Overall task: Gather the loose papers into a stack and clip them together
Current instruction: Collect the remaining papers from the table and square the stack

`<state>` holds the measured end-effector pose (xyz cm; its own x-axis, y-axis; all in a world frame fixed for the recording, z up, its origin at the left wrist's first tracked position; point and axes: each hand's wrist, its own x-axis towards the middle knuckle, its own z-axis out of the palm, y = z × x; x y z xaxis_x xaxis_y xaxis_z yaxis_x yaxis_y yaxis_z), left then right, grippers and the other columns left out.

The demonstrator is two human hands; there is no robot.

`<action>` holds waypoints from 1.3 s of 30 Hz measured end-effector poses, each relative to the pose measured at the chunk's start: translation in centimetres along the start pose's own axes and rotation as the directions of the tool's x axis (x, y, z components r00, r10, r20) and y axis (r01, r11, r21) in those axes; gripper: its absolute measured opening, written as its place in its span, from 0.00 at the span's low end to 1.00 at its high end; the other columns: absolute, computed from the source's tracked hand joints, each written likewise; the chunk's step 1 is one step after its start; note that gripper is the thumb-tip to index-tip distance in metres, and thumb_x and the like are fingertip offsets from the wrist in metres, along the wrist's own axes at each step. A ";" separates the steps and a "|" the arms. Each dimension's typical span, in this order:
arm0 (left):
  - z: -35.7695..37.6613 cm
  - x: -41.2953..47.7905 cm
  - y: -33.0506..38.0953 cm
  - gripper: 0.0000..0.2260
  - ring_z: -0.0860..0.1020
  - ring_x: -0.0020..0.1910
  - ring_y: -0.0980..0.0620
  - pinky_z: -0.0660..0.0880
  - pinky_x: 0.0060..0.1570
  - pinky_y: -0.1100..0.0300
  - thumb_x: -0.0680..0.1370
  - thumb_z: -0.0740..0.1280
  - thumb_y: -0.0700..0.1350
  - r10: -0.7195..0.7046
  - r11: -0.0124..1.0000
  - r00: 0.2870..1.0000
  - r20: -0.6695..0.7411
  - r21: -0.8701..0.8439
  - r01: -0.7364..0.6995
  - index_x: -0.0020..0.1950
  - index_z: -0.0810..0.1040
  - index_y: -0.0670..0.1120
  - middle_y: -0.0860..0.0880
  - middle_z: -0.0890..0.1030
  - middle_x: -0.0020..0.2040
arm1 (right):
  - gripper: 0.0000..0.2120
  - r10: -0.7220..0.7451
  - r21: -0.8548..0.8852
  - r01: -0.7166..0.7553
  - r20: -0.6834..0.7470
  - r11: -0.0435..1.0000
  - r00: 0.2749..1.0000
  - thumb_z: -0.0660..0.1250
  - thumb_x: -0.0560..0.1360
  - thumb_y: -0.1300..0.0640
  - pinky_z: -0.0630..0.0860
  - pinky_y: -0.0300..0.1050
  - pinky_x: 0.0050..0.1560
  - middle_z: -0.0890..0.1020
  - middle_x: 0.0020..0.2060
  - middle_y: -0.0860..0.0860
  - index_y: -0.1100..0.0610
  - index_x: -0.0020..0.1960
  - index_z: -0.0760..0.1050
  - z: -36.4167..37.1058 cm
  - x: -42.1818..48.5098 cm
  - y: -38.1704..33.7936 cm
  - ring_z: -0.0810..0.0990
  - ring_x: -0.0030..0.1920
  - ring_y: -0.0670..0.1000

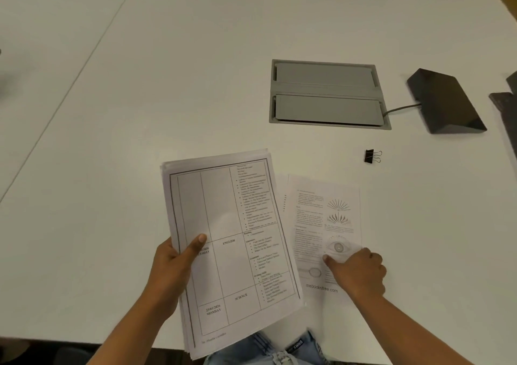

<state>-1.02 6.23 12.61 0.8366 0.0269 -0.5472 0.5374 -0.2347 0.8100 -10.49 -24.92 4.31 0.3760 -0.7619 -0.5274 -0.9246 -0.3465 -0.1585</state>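
My left hand (172,272) grips a stack of printed papers (229,247) by its left edge, thumb on top; the top sheet carries a ruled timetable. The stack is lifted and tilted above the table's front edge. To its right a loose sheet (321,219) with text and an eye diagram lies flat on the white table, with another sheet's edge showing beneath it. My right hand (358,272) rests on that loose sheet, fingers curled, a fingertip pressing the paper. A black binder clip (373,156) lies on the table beyond the loose sheet, apart from both hands.
A grey recessed cable hatch (327,94) sits in the white table (167,85) behind the papers. A dark wedge-shaped device (444,101) with a cable stands at the right, with more dark objects (507,107) at the right edge. A seam between tables runs diagonally at left.
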 end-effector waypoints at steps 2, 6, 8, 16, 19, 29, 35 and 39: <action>-0.3 -0.1 -0.5 0.18 0.83 0.51 0.39 0.79 0.53 0.37 0.77 0.68 0.52 -0.010 1.000 1.000 -0.009 -0.001 0.010 0.63 0.76 0.44 0.44 0.84 0.54 | 0.47 0.021 -0.015 -0.021 -0.022 1.000 1.000 0.76 0.61 0.37 0.74 0.60 0.56 0.69 0.64 0.60 0.63 0.68 0.63 0.6 0.0 -0.1 0.68 0.66 0.62; -1.0 -0.4 -1.0 0.19 0.83 0.50 0.39 0.80 0.52 0.36 0.76 0.68 0.53 -0.022 1.000 1.000 -0.021 0.001 0.022 0.63 0.75 0.45 0.44 0.85 0.54 | 0.45 0.052 0.172 -0.055 0.019 0.984 0.998 0.81 0.58 0.43 0.78 0.59 0.54 0.77 0.59 0.61 0.60 0.64 0.62 1.5 1.0 0.1 0.77 0.59 0.64; -1.2 -0.5 -1.2 0.19 0.83 0.49 0.39 0.80 0.51 0.36 0.76 0.68 0.53 -0.023 1.000 0.999 -0.034 0.001 0.023 0.62 0.75 0.45 0.44 0.84 0.54 | 0.41 0.040 0.268 -0.049 0.039 0.962 0.998 0.82 0.58 0.47 0.79 0.54 0.49 0.80 0.55 0.59 0.60 0.60 0.64 1.4 1.3 0.3 0.81 0.52 0.62; -1.7 -0.1 -1.5 0.17 0.83 0.47 0.39 0.81 0.44 0.43 0.77 0.67 0.53 -0.024 1.000 0.999 -0.049 0.016 0.024 0.62 0.75 0.45 0.43 0.84 0.53 | 0.24 0.017 0.358 -0.026 0.027 0.933 0.999 0.82 0.59 0.52 0.79 0.48 0.43 0.84 0.47 0.55 0.58 0.50 0.77 0.9 2.3 1.4 0.82 0.45 0.59; -1.7 0.1 -1.5 0.17 0.83 0.47 0.40 0.81 0.42 0.46 0.77 0.68 0.53 -0.014 1.000 0.998 -0.054 0.023 0.015 0.61 0.76 0.45 0.44 0.85 0.53 | 0.16 0.023 0.490 -0.054 0.069 0.870 0.997 0.79 0.64 0.56 0.81 0.53 0.47 0.84 0.46 0.56 0.57 0.48 0.78 0.8 2.4 1.1 0.82 0.44 0.58; -2.5 1.3 -1.0 0.14 0.84 0.46 0.41 0.81 0.39 0.51 0.78 0.68 0.51 -0.007 1.000 0.998 -0.058 -0.014 0.006 0.60 0.76 0.46 0.46 0.85 0.50 | 0.07 -0.180 0.853 0.080 0.017 0.516 0.984 0.72 0.73 0.64 0.83 0.46 0.43 0.85 0.48 0.57 0.55 0.48 0.79 -6.9 1.7 3.3 0.84 0.45 0.57; -0.4 0.8 -0.3 0.13 0.85 0.47 0.46 0.82 0.43 0.53 0.77 0.69 0.48 -0.016 0.997 1.000 0.026 -0.075 0.018 0.61 0.78 0.46 0.47 0.86 0.49 | 0.13 -0.373 0.918 0.071 0.087 0.390 0.924 0.67 0.75 0.66 0.81 0.54 0.50 0.87 0.51 0.54 0.57 0.57 0.80 -11.4 -1.0 3.7 0.86 0.50 0.55; 2.9 -0.2 1.0 0.18 0.84 0.50 0.52 0.80 0.48 0.58 0.76 0.69 0.51 0.006 0.990 0.991 0.133 -0.143 0.013 0.64 0.77 0.48 0.52 0.86 0.51 | 0.17 -0.472 0.913 0.060 0.151 0.403 0.869 0.70 0.70 0.64 0.82 0.55 0.50 0.86 0.51 0.58 0.62 0.59 0.79 -10.9 -3.5 1.9 0.85 0.51 0.59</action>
<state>-0.98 3.20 12.88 0.8184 -0.1037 -0.5652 0.5578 -0.0929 0.8248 -12.87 -28.92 14.93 0.7533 -0.4159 -0.5095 -0.4065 0.3146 -0.8578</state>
